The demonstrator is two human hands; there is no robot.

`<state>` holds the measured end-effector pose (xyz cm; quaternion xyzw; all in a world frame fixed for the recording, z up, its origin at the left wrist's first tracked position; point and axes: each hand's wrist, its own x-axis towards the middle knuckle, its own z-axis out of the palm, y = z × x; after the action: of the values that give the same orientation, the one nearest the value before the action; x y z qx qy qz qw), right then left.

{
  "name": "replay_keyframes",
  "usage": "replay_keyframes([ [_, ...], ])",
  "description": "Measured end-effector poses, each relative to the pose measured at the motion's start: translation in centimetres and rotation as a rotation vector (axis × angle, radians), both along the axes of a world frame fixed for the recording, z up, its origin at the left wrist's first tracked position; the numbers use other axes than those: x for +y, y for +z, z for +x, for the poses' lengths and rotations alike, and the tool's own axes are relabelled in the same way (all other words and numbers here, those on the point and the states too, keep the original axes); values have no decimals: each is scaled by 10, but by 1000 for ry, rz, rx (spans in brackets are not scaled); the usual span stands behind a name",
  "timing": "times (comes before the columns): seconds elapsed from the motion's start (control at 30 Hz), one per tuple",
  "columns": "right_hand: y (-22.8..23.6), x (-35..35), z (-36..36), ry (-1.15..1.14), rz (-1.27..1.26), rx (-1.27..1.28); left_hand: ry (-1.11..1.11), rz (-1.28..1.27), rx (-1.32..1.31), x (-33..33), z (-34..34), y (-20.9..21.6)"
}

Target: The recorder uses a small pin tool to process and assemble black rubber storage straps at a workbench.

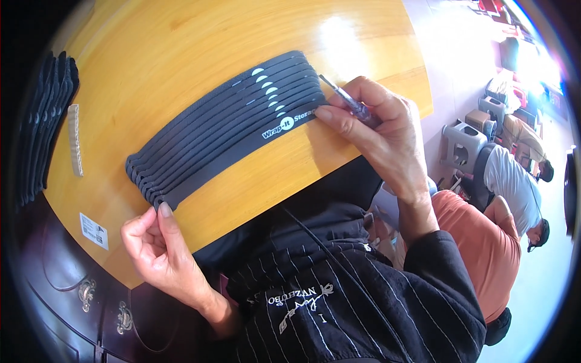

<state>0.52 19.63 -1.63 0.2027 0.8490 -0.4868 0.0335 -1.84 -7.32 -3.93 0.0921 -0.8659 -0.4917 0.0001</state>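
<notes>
1. Pinching with thumb and curled fingers, the left hand (158, 247) is closing its grip on the near left end of the fanned black straps (227, 126), right where their rounded tips are bunching together at the surface's (151, 48) front edge.
2. Far to the left, a second stack of black straps (45, 121) is lying along the surface's rim, with a pale ridged strip (75, 139) resting just beside it.
3. A small white label (94, 230) is sticking to the yellow wooden surface near its lower left edge, just left of the left hand.
4. Below that edge, a dark wooden cabinet (54, 284) with metal handles is showing.
5. The fanned black straps are lying overlapped on the surface, running diagonally from the lower left up toward the right, each carrying a white mark near its right end.
6. The right hand (375, 130) is keeping its grip shut around a small screwdriver with a clear handle (351, 101), its metal tip pointing up-left, just beside the straps' right ends; the thumb is pressing on the end of the nearest strap.
7. Both forearms are coming up from the lower edge, the right one in a dark pinstriped sleeve (423, 296).
8. On the right, past the surface, a person in an orange top (484, 248) and a person in a white shirt (514, 187) are sitting on the floor among grey plastic stools (463, 145).
</notes>
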Motion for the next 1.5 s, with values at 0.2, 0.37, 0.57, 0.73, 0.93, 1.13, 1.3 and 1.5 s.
replay_keyframes([
  [0.2, 2, 0, -2, 23, 33, -27, 0, -26, -12, 2, 0, 3],
  [0.37, -6, 0, 0, -5, 63, 67, 0, -21, -18, 1, 0, 1],
  [0.57, -5, 0, -1, -8, 67, 45, -2, -46, 30, 2, -1, -2],
  [0.73, -6, 0, -2, -7, 77, 45, -23, -66, 86, 2, -2, -3],
  [0.93, -6, 2, -3, -6, 62, 40, 3, -36, -24, 4, -1, 3],
  [1.13, -7, 3, -2, -5, 93, 59, -15, -17, -26, 4, -1, 1],
  [1.3, 1, 1, -7, 33, 87, -43, 14, -38, -22, 6, -4, 6],
  [1.5, -2, -1, -13, -14, -5, -10, 7, 44, -77, -2, -4, 8],
])
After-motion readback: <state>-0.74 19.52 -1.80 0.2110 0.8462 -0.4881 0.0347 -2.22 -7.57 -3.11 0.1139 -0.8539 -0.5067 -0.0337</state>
